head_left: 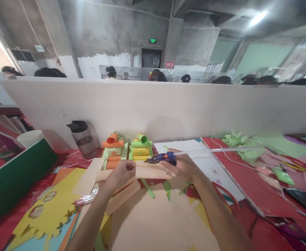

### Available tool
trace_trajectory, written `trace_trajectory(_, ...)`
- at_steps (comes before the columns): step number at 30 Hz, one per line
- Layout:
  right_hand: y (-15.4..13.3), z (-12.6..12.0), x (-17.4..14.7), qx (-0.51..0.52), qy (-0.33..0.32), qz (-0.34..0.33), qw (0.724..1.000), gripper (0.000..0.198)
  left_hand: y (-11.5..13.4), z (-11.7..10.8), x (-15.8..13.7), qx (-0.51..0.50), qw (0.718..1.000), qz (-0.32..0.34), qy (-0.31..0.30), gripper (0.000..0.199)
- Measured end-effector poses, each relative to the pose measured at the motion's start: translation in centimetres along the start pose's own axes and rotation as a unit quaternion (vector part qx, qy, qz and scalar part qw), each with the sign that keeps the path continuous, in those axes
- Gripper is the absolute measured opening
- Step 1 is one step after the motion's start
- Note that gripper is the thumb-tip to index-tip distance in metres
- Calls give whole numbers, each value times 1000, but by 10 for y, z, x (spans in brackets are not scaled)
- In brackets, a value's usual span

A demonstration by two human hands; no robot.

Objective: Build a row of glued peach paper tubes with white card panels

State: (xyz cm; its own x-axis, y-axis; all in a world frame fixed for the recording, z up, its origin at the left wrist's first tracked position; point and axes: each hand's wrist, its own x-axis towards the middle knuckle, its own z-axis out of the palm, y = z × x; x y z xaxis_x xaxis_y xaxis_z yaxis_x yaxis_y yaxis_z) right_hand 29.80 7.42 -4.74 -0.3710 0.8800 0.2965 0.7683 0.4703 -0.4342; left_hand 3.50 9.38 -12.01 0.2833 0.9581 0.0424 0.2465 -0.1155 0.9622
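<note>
My right hand [180,166] is wrapped round a dark blue hot glue gun [159,158], and a long clear glue stick [215,150] juts from its back to the right. The nozzle points left, over a strip of peach paper [153,171]. At the strip's left end my left hand [123,173] pinches the paper between thumb and fingers. Below that hand lies a curled peach paper piece [124,197]. Large peach sheets [158,219] cover the table in front of me. Just behind stand two paper models, one orange [113,150] and one green and yellow [141,148].
A dark-lidded water bottle [83,139] stands by the white partition [153,108]. Cut yellow paper [51,202] and a green board [17,184] are on the left. Red-handled scissors [224,195], a phone [304,200] and green scraps [237,141] lie to the right. Several people's heads show beyond the partition.
</note>
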Motion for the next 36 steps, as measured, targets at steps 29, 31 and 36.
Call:
trace_trajectory(29, 24, -16, -1, -21, 9, -4, 1000, 40, 8, -12, -3, 12, 1000, -13, 18, 9)
trace_trajectory(31, 26, -19, -2, 7, 13, 0, 1000, 39, 9, -13, -4, 9, 1000, -10, 22, 10)
trace_trajectory(36, 23, -22, -5, 63, 24, 12, 998, 35, 11, -14, -4, 7, 1000, -11, 20, 10)
